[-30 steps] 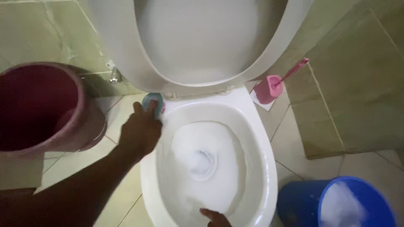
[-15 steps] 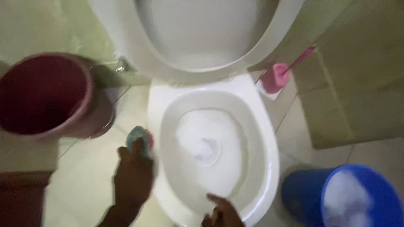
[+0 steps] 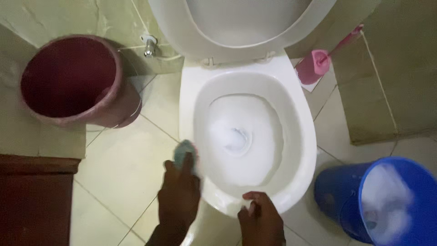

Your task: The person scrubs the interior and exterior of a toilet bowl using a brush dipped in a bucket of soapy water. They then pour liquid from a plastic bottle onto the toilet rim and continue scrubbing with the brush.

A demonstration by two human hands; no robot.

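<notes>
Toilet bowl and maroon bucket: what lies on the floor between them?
In the head view, only bare floor tile separates the toilet bowl from the maroon bucket.

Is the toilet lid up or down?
Up. The toilet lid leans back at the top of the picture, and the open bowl below shows foamy water inside.

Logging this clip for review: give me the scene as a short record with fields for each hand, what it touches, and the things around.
left hand: grips a teal sponge, pressed to the left outer rim of the toilet bowl
right hand: rests on the bowl's front rim, holds nothing
bowl contents: foamy white water
seat and lid: raised
left of toilet: maroon bucket on the tiled floor
right of toilet: blue bucket with suds; pink brush holder by the wall
</notes>
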